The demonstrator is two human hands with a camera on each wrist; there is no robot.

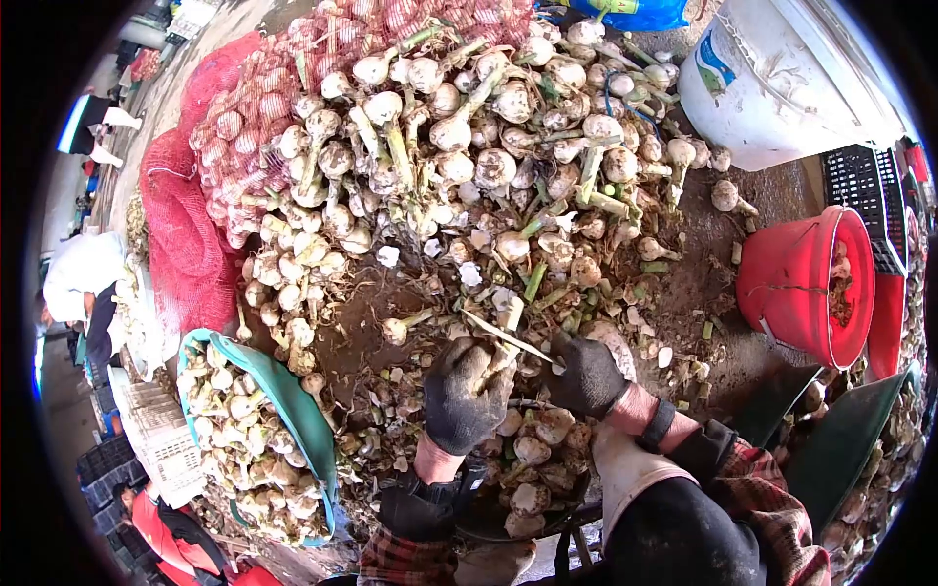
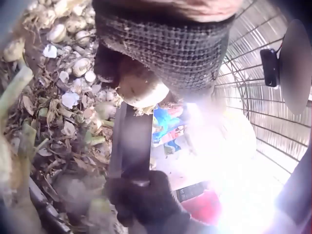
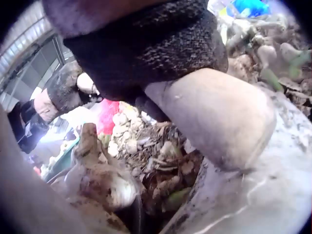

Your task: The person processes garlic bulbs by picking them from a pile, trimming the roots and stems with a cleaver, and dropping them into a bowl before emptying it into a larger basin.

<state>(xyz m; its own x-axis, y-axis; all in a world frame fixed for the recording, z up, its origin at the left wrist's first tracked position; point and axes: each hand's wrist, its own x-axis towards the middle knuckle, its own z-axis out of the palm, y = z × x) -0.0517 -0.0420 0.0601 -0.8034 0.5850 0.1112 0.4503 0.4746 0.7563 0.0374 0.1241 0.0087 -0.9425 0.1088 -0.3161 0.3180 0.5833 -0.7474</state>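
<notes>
My left hand, in a dark knit glove, grips a garlic bulb, mostly hidden by the fingers in the head view. A knife is in my gloved right hand, which holds it by a thick pale handle. Its blade reaches across to the left hand, with the edge right at the root end of the bulb in the left wrist view. Below both hands, several cut garlic bulbs lie in a dark round container between the legs.
Ahead is a big heap of garlic with stalks, beside a red mesh sack. A teal tub of garlic stands left. At the right are a red bucket and a white bucket. Peelings and stalk pieces litter the floor.
</notes>
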